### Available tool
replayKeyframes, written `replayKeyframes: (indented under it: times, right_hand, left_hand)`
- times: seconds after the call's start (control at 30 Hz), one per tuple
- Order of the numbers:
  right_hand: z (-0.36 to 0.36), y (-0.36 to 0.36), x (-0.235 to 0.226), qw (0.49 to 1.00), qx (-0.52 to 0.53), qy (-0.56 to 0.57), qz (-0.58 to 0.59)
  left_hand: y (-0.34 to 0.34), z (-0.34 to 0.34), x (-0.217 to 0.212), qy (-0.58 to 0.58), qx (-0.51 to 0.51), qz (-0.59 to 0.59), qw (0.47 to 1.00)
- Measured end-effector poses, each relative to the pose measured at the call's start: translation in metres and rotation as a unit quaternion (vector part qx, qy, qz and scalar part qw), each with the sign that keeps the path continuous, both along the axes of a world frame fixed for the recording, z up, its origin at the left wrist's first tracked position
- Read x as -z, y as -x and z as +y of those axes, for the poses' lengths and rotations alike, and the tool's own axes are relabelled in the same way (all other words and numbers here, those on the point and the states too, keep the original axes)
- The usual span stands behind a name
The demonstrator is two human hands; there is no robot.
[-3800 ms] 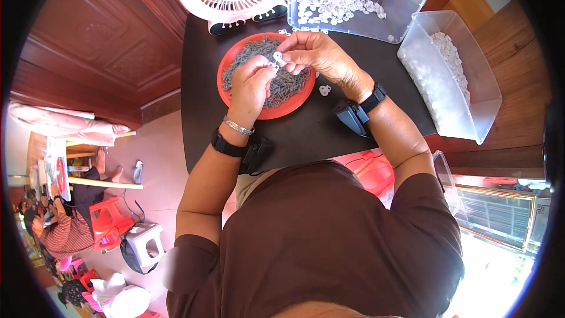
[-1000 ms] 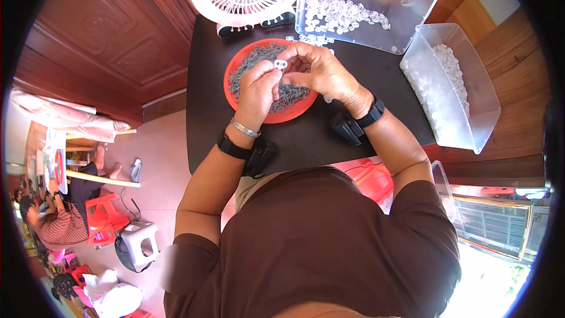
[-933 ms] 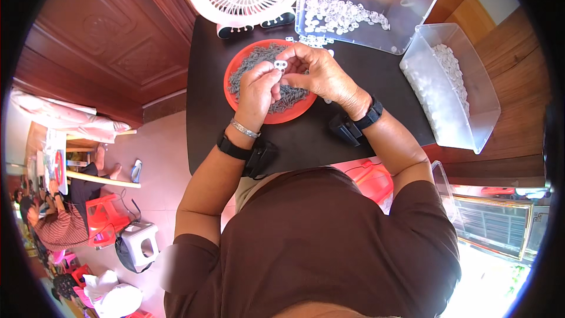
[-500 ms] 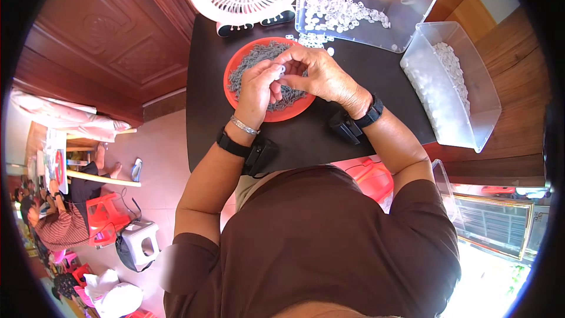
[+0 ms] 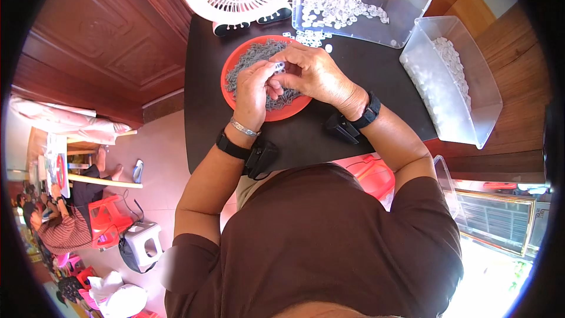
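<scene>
Above a red bowl [image 5: 228,91], my left hand [image 5: 253,87] and my right hand [image 5: 318,73] meet, fingertips pinched together. Between them is a small white plastic piece [image 5: 280,68] with dark round spots, held in my left fingers. My right thumb and fingertips close in on the same piece; whether they also hold something smaller is hidden. Heaped in the bowl are many thin grey screw-like pieces [image 5: 259,53]. Just beyond it lie several loose white plastic pieces [image 5: 312,38], some with holes.
A white fan [image 5: 206,0] stands behind the bowl. A clear bin [image 5: 365,34] on its side holds more white pieces; another clear bin [image 5: 485,106] with white pieces stands at the right of the black table [image 5: 376,59]. A person [image 5: 65,229] sits far left near stools.
My right fingers have drawn in closer around the white piece, which now shows dark spots. Both hands stay over the bowl; the whole view has shifted slightly.
</scene>
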State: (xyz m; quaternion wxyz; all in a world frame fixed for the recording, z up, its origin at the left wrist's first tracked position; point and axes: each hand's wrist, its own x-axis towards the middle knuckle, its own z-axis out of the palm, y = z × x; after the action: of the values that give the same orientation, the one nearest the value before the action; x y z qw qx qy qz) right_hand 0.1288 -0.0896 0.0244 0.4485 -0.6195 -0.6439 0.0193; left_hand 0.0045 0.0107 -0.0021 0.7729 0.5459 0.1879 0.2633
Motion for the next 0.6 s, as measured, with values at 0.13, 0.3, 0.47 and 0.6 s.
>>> replayKeyframes:
  times: [0.13, 0.3, 0.47, 0.6]
  right_hand:
    - [-0.001, 0.001, -0.002, 1.000, -0.005, -0.004, 0.000]
    - [-0.003, 0.003, -0.006, 0.998, -0.012, -0.048, -0.025]
    - [-0.009, 0.008, -0.014, 0.997, -0.020, -0.068, -0.026]
    - [-0.010, 0.006, -0.013, 0.993, -0.037, -0.101, -0.038]
  left_hand:
    - [0.002, 0.004, 0.001, -0.038, 0.011, -0.002, 0.999]
    - [0.007, 0.003, -0.006, -0.098, 0.024, -0.007, 0.995]
    - [0.011, 0.005, -0.006, -0.139, 0.030, -0.038, 0.989]
    - [0.014, 0.001, -0.009, -0.192, 0.023, -0.057, 0.980]
